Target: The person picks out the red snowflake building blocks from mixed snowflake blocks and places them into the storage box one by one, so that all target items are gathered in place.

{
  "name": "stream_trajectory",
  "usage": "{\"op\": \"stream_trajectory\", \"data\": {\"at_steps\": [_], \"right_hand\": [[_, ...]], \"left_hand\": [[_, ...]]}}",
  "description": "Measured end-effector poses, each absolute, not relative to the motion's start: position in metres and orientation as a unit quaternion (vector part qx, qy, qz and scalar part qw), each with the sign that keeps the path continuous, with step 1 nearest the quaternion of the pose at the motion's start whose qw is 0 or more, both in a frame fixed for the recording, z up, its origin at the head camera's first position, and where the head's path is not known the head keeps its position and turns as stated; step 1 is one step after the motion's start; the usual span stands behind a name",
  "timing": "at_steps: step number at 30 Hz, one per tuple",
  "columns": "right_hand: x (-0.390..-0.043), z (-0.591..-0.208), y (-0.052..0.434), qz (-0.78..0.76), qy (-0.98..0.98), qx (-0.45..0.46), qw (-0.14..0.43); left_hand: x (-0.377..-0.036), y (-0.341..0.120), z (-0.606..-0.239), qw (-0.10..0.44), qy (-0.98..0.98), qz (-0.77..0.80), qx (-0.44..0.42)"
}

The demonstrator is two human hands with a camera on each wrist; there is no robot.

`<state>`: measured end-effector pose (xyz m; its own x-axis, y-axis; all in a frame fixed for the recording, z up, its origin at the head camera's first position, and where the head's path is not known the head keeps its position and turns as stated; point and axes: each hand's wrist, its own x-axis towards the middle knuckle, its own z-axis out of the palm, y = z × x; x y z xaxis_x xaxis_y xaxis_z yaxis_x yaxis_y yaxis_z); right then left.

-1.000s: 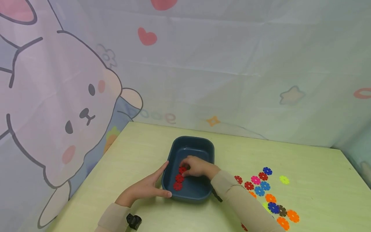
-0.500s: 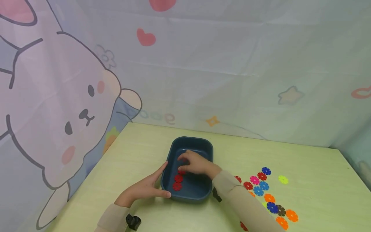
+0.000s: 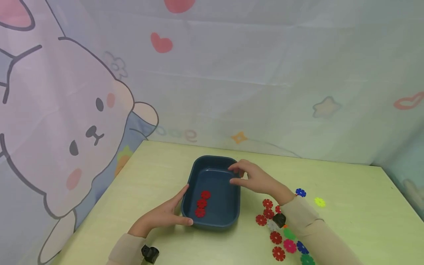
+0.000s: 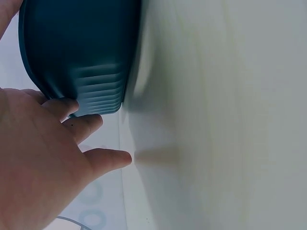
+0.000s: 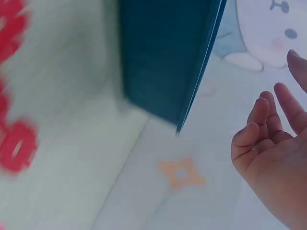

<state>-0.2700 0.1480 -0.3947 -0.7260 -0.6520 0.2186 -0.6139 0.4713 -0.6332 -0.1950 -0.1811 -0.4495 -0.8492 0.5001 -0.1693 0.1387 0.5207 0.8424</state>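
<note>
- Right now your left hand (image 3: 162, 216) rests against the near left corner of the dark blue tray (image 3: 212, 224), fingers straight along its outer wall and thumb at the near rim; the grip is flat and loose, curled round nothing, which looks like a way of steadying the tray on the surface (image 3: 165, 165).
- Meanwhile your right hand (image 3: 256, 178) hovers over the tray's far right rim, fingers loosely bent and holding nothing; whether the fingertips touch the rim you cannot tell from the head view, and the right wrist view shows them apart from the wall.
- Inside the tray, three red flower discs (image 3: 201, 203) lie flat in a short row along the left side of the floor, edges touching or nearly so.
- Note the tray's shape: a rectangle with rounded corners, smooth plastic with a soft sheen, its outer wall finely ribbed near the corner in the left wrist view (image 4: 96, 91).
- Beside your right forearm, more flower discs (image 3: 275, 235) lie scattered on the surface in red, pink, green, blue and yellow, all thin, notched and petal-edged.
- Underneath, the surface is pale yellow-green with a faint wood grain.
- Behind it hangs a cartoon rabbit backdrop (image 3: 82, 121) of creased cloth.
</note>
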Motion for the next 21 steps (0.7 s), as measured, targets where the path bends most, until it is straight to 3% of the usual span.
{"op": "stream_trajectory", "data": {"at_steps": [8, 21], "right_hand": [[-0.261, -0.411, 0.202, -0.334, 0.883, -0.328, 0.019], [-0.260, -0.443, 0.242, -0.325, 0.895, -0.277, 0.131]], "left_hand": [[-0.195, -0.181, -0.448, 0.203, 0.847, 0.453, 0.189], [-0.198, -0.178, -0.450, 0.202, 0.851, 0.449, 0.181]]}}
